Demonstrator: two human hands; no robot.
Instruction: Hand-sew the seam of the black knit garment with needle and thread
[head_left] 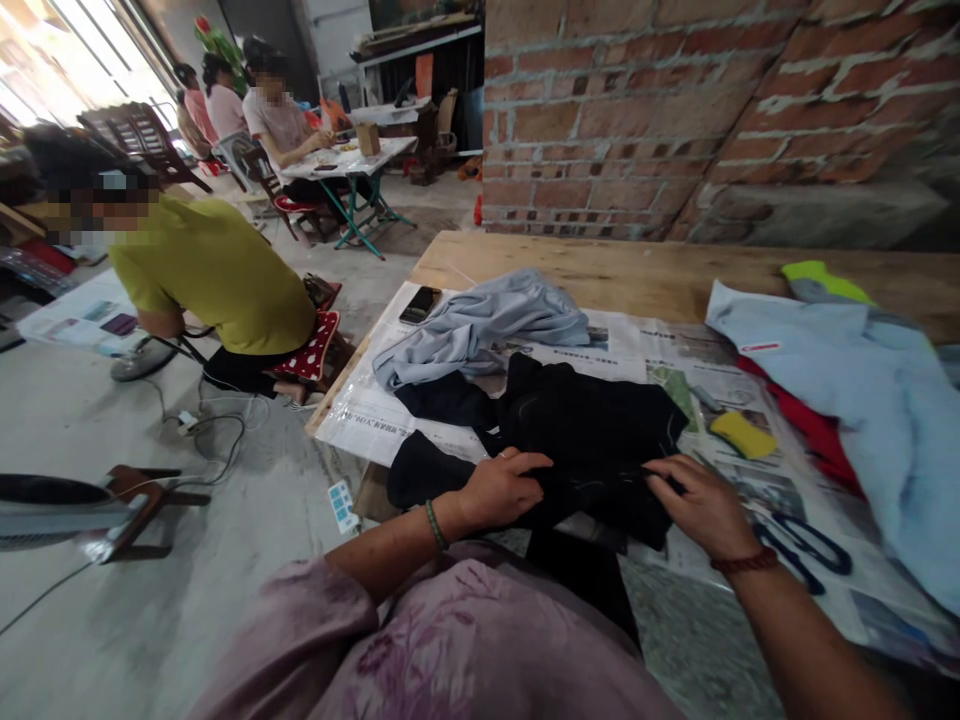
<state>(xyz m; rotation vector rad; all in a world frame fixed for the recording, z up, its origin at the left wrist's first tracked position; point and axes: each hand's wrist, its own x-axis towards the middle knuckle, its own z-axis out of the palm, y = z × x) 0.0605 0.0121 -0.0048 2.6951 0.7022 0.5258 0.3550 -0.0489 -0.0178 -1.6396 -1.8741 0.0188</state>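
A black cloth garment (585,410) lies bunched at the table's near edge, with pale thread-like lines on it. My left hand (499,490) is closed on its near edge, the index finger reaching along the cloth. Farther right, my right hand (697,500) pinches the same edge between thumb and fingers. Whether a needle or other small thing is in its fingertips, I cannot make out. Scissors with dark blue handles (817,545) lie beside my right wrist. Beyond that hand is a yellow, sponge-like piece (742,435).
A grey garment (487,325) and a phone (420,305) lie on the newspaper-covered table (360,415). Light blue garments (832,360) and red cloth (814,420) are piled at right. Behind stands a brick wall (592,120). A person in yellow-green (217,270) sits at left, near floor cables (202,425).
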